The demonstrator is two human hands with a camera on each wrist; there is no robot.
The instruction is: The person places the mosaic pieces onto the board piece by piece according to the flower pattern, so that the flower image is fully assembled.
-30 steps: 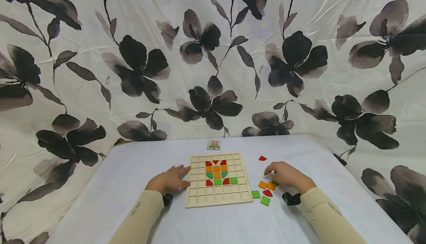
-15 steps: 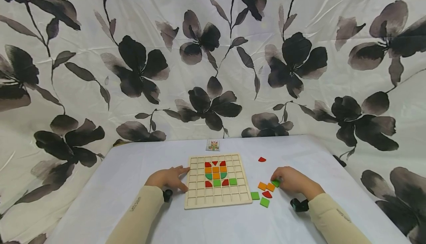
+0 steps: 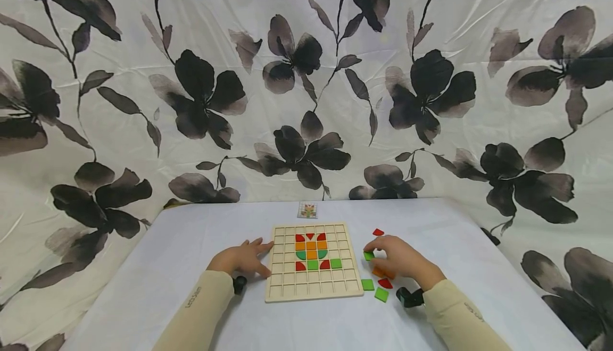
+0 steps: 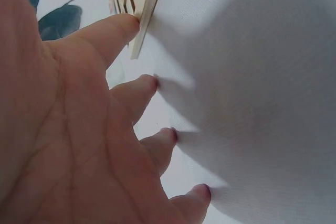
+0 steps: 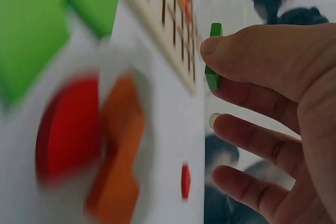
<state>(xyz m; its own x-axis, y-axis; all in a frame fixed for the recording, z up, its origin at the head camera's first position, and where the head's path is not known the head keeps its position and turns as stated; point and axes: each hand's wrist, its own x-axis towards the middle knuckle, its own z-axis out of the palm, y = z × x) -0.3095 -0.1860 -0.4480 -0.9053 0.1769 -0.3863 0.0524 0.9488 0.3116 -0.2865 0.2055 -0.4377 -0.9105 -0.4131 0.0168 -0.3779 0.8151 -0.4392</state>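
A square wooden grid board (image 3: 282, 288) lies mid-table, with red, orange and green pieces set in its cells. At its left edge my left hand (image 3: 239, 259) is spread, thumb and index finger touching the rim; in the left wrist view the other fingertips (image 4: 149, 81) rest on the cloth. My right hand (image 3: 399, 258) is just right of the board and pinches a green tile (image 5: 212, 74) between thumb and index finger, its other fingers extended. Below that hand lie orange tiles (image 3: 383, 273), partly covered by it, and a red quarter-round piece (image 3: 385, 283).
Two loose green tiles (image 3: 381, 294) lie by the board's lower right corner. Another red piece (image 3: 378, 232) sits farther back on the right. A small pattern card (image 3: 307, 210) lies behind the board. A floral cloth (image 3: 306, 154) hangs behind the white table (image 3: 191, 223).
My right hand has taken up the green tile from beside the orange ones and moved left with it towards the board. The left hand stays at the board's left edge.
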